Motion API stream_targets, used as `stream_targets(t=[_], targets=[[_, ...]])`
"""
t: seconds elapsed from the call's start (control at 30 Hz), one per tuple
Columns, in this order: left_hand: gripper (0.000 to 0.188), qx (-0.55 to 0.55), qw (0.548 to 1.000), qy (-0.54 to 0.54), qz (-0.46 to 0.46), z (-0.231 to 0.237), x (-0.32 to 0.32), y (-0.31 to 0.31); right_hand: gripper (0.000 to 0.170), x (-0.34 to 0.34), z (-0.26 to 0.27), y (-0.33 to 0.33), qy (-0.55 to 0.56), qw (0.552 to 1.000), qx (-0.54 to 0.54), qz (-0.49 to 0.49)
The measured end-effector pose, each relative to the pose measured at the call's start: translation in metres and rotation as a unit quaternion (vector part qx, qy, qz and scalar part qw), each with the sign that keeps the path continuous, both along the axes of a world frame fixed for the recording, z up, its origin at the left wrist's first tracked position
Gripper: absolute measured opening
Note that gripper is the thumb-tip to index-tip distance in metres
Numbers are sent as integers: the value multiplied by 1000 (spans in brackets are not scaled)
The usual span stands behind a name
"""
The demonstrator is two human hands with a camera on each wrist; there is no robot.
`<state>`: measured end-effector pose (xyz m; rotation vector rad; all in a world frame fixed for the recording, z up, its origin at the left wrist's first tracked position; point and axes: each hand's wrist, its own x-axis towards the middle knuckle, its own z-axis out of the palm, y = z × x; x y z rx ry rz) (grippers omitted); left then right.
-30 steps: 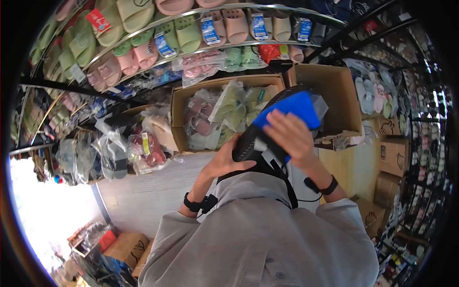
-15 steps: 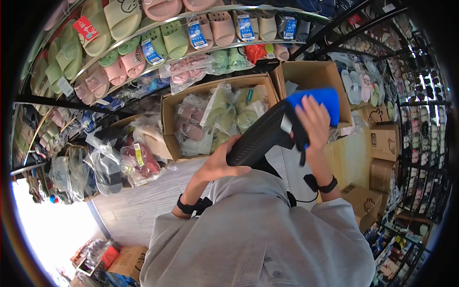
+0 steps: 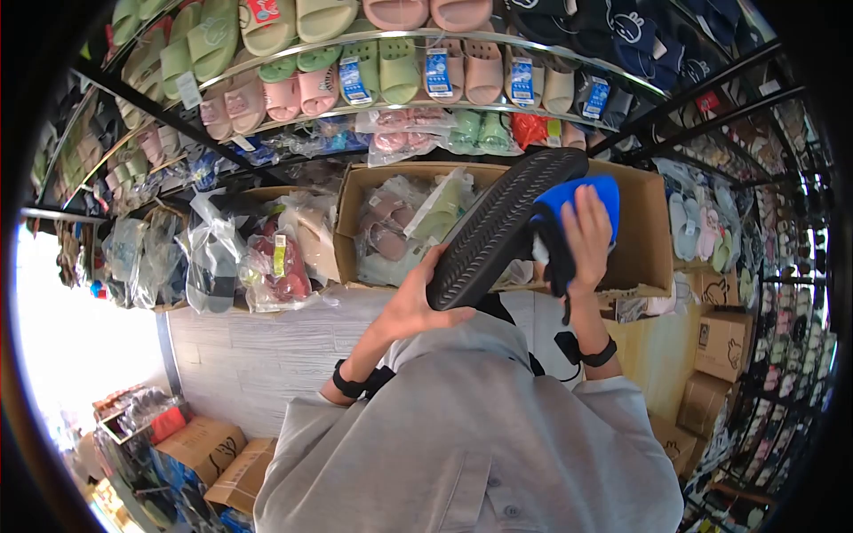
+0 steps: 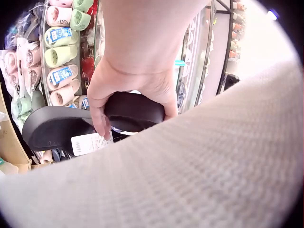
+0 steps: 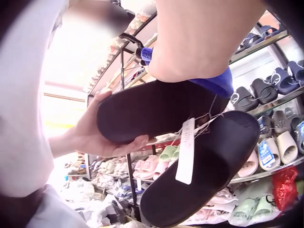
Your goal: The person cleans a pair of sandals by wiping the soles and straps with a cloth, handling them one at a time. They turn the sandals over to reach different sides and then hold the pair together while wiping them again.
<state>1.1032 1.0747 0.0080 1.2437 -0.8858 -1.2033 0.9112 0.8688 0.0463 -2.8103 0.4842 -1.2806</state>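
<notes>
Head view: black slipper (image 3: 498, 222) held aslant above the floor (image 3: 258, 351), in front of 2 cardboard boxes (image 3: 345, 231) (image 3: 647, 231). Left hand (image 3: 404, 306) grips 1 end, fingers and thumb at opposite edges. Right hand (image 3: 586, 235) lies on a blue cloth (image 3: 609, 195) near the far end, fingers nearly straight; thumb hidden, so cannot tell if it pinches.

Right wrist view: 2nd black slipper (image 5: 171, 197) close below the 1st; white tag (image 5: 186, 152) between the 2, on thin string.

Just changed: 0.5 s ago the slipper's side showed more; now the patterned sole faces the head camera more fully. Reads as a turn in the grip, handling unfinished.

Outward: bagged slippers (image 3: 386, 222) in the left box; shelved slippers (image 3: 398, 71) beyond, some with blue labels (image 3: 438, 73). Grey shirt (image 3: 462, 417) nearest the camera.
</notes>
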Motion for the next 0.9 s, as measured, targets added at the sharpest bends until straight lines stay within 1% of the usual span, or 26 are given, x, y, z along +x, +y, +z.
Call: stream_targets(t=[0.03,0.1,0.17,0.2,0.27,0.3,0.33,0.37,0.43,0.47,0.53,0.57,0.63,0.7,0.73,0.83,0.9], targets=[[111,2,1000,9,10,4,0,1,45,1,1,8,10,1000,2,26],[111,-8,999,24,36,6,-1,3,37,1,-4,25,69,992,-34,101],[109,-34,996,36,68,2,-1,4,37,7,-10,38,71,979,-90,170],[109,-25,997,34,67,3,-2,8,36,10,-10,38,66,974,-112,186],[109,-10,997,29,65,7,-1,14,37,10,3,30,96,975,-85,182],[109,-16,998,7,67,4,-1,18,37,9,8,23,111,975,-72,179],[109,-22,997,-14,67,0,-1,22,40,12,8,14,70,982,-30,172],[109,-29,997,-36,67,-2,-2,25,46,17,3,5,26,990,-18,139],[108,-3,998,-1,68,1,-3,32,51,24,22,-2,5,995,53,85],[108,10,998,17,67,2,-4,34,53,24,24,0,16,995,49,81],[106,0,996,41,76,-14,-3,35,56,30,24,7,35,996,41,76],[105,-1,995,55,83,-21,-4,38,53,32,16,14,31,995,14,93],[103,9,994,69,86,-19,-2,43,47,30,12,42,80,986,-3,144],[101,5,994,69,87,-19,2,47,42,27,1,47,144,955,-108,238],[101,-4,994,65,86,-22,4,49,39,28,0,50,132,952,-103,257],[100,-12,996,39,79,-24,7,54,43,30,19,33,121,972,0,202],[100,-10,996,17,81,-25,7,57,51,38,24,20,38,990,51,125]])
